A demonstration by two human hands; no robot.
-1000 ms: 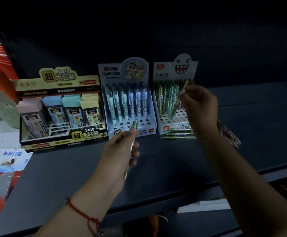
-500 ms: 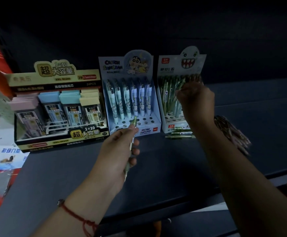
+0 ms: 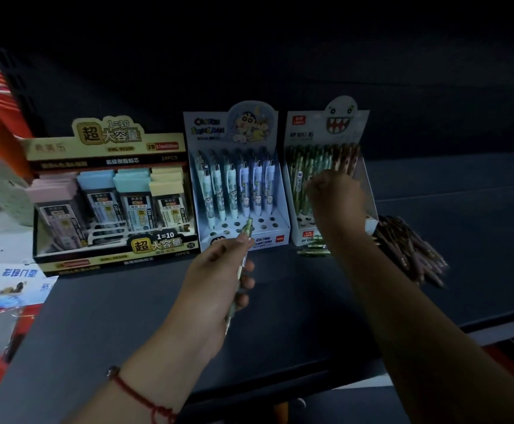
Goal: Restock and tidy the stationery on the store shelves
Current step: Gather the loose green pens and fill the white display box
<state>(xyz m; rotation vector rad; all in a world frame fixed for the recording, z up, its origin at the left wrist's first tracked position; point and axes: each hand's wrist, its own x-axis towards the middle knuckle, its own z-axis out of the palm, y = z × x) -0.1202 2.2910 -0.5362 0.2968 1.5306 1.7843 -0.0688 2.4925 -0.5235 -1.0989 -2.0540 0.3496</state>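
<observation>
The left hand grips a green pen upright, tip down, probably waiting its turn. The right hand is curled inside the ghost box at the shelf's back edge, seemingly seating a pen, though whether it holds one is hidden. More green pens lie before that box, and brown pens just right of it.
</observation>
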